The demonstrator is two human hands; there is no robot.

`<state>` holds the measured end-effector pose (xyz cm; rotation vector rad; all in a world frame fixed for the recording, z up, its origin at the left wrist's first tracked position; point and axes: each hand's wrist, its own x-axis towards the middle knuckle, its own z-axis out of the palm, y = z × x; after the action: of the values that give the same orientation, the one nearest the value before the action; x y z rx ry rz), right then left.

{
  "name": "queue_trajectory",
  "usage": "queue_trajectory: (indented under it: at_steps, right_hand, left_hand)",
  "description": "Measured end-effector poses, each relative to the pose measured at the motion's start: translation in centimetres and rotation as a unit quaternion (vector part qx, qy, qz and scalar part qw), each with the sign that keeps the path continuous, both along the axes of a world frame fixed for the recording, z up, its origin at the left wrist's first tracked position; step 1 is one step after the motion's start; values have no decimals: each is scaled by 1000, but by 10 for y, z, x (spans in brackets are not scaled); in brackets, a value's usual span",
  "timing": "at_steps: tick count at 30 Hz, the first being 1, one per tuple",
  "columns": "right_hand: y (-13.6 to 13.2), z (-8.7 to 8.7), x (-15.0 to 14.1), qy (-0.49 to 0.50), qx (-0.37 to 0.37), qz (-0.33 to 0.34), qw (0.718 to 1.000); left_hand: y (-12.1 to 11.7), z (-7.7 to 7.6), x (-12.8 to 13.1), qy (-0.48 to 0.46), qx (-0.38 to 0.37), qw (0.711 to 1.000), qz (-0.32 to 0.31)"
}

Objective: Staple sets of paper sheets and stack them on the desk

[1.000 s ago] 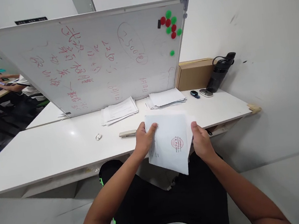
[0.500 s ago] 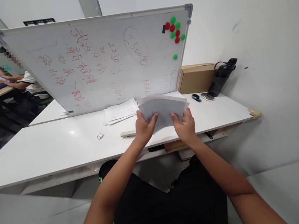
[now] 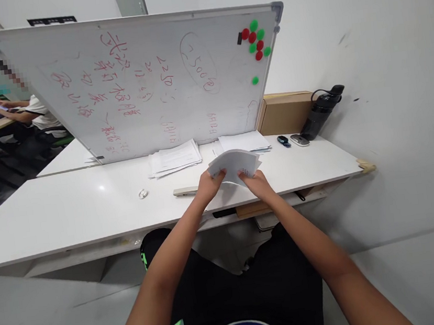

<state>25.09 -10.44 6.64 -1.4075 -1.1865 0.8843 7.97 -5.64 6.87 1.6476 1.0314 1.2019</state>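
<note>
Between my two hands is a small sheaf of paper sheets [image 3: 233,161], bowed upward in the middle above the desk's front part. My left hand [image 3: 211,184] grips its left edge, thumb on top. On the right edge, my right hand [image 3: 256,183] pinches the sheets the same way; the fingers underneath are hidden. A pale stapler [image 3: 185,191] lies on the desk beside my left hand, partly covered by it. Behind the sheaf rest a left paper stack [image 3: 176,158] and a right paper stack [image 3: 243,142].
A whiteboard [image 3: 145,92] with red writing and magnets stands along the desk [image 3: 68,212]. At the right are a cardboard box [image 3: 285,114], a dark bottle [image 3: 322,112], a mouse [image 3: 299,139] and a watch [image 3: 283,140]. A white ring-shaped item [image 3: 143,193] lies left. A person [image 3: 43,115] sits far left.
The held sheets have come down and nearer to me, bending into an arch, and my hands have moved closer together. The right paper stack behind them now shows.
</note>
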Motion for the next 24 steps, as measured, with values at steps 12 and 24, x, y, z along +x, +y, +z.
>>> queue_trajectory:
  at_steps: [12, 24]
  right_hand:
    - [2, -21, -6, 62, 47, -39, 996]
    - [-1, -40, 11, 180, 22, 12, 983]
  left_hand:
    - [-11, 4, 13, -63, -53, 996, -27]
    - [-2, -24, -6, -54, -145, 981, -118]
